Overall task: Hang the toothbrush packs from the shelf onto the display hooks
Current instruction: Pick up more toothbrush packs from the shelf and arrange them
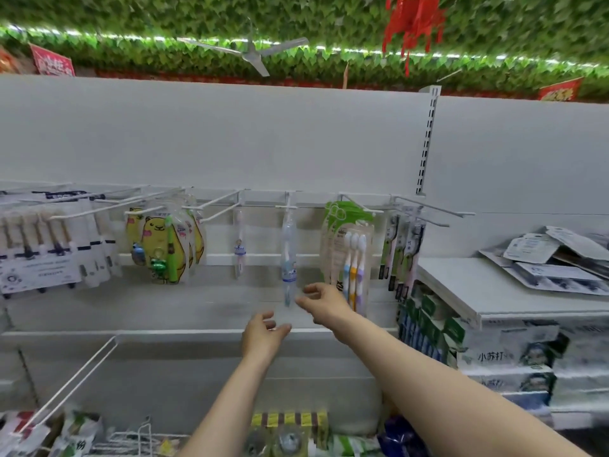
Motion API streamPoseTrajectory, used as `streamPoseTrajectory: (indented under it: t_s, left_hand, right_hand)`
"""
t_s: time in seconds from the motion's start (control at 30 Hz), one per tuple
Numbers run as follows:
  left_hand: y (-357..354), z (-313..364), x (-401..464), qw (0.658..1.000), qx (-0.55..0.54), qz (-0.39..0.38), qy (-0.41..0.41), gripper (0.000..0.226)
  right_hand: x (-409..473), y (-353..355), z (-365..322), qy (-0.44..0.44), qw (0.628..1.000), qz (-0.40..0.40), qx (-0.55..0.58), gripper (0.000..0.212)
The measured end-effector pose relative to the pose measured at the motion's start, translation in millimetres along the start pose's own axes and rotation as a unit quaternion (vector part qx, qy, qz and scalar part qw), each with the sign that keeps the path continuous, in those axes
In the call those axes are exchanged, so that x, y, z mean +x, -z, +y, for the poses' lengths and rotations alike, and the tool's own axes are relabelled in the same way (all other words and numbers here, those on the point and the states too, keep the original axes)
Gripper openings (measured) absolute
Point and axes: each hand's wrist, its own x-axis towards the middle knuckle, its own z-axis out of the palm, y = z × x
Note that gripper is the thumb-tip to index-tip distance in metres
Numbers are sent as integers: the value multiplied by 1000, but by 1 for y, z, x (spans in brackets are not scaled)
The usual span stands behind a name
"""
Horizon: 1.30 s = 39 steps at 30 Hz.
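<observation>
A clear blue toothbrush pack (288, 258) hangs straight down from the centre display hook (287, 206). My right hand (324, 301) is just right of the pack's lower end, its fingers loosely spread and holding nothing. My left hand (263, 336) hovers below and slightly left of the pack, with relaxed fingers and an empty palm. Loose toothbrush packs (557, 262) lie in a heap on the white shelf (461, 285) at the right. A single pink pack (239, 250) hangs on the hook to the left.
Other hooks carry a three-brush pack (354, 258), dark-bristled packs (402, 249), yellow bear packs (161, 245) and white packs (39, 245). Boxed goods (510, 354) stand under the right shelf. A long white hook (72, 380) juts out at lower left.
</observation>
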Motion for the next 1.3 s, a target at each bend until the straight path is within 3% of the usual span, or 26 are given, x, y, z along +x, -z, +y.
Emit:
streamPoseTrajectory:
  t_s: [0.2, 0.47, 0.83, 1.1, 1.3]
  left_hand:
    - [-27, 18, -58, 990, 134, -29, -38, 41]
    - [-156, 133, -170, 924, 312, -101, -196, 54]
    - [-396, 260, -338, 845, 350, -138, -381, 49]
    - [-532, 334, -378, 793, 373, -163, -453, 50]
    - [-642, 360, -359, 778, 381, -189, -462, 51]
  right_hand:
    - [-58, 69, 42, -8, 973, -119, -198, 50]
    - [-136, 282, 96, 58, 897, -30, -437, 48]
    - [-284, 571, 206, 78, 874, 118, -465, 53]
    - [-327, 722, 269, 31, 868, 180, -462, 56]
    - [-309, 809, 325, 9, 874, 195, -446, 52]
